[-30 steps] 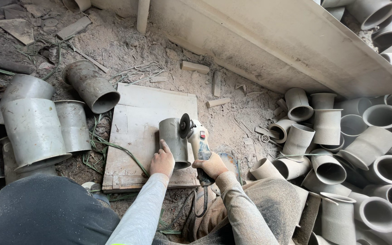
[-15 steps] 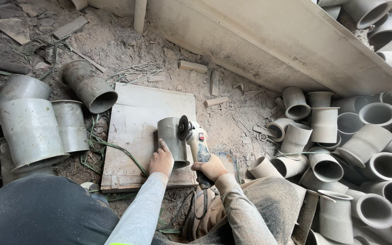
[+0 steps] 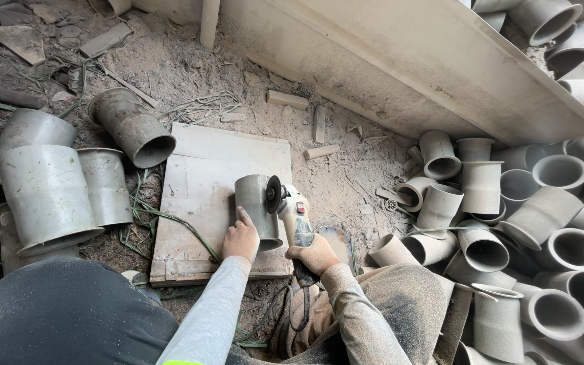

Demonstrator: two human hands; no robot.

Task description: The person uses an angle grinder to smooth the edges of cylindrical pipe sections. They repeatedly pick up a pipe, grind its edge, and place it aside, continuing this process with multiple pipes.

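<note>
Pipe fitting [image 3: 257, 206] steadied by left hand [image 3: 241, 238] (grinder [image 3: 292, 215] in right hand [image 3: 314, 254]).

**Both arms extended forward, both hands closed in grip**

Left hand [image 3: 241, 238]: palm down, fingers spread and curled forward, index finger raised slightly above the others, pressed flat in a steadying hold. Left forearm runs up from the lower centre of the view, in a light grey sleeve with a bright yellow-green cuff edge at the bottom.

Right hand [image 3: 314, 255]: closed in a full fist, knuckles up, thumb wrapped round. Right forearm comes in from the lower right, bent at the elbow, in a dusty tan sleeve.

The hands sit near each other, not touching.
</note>
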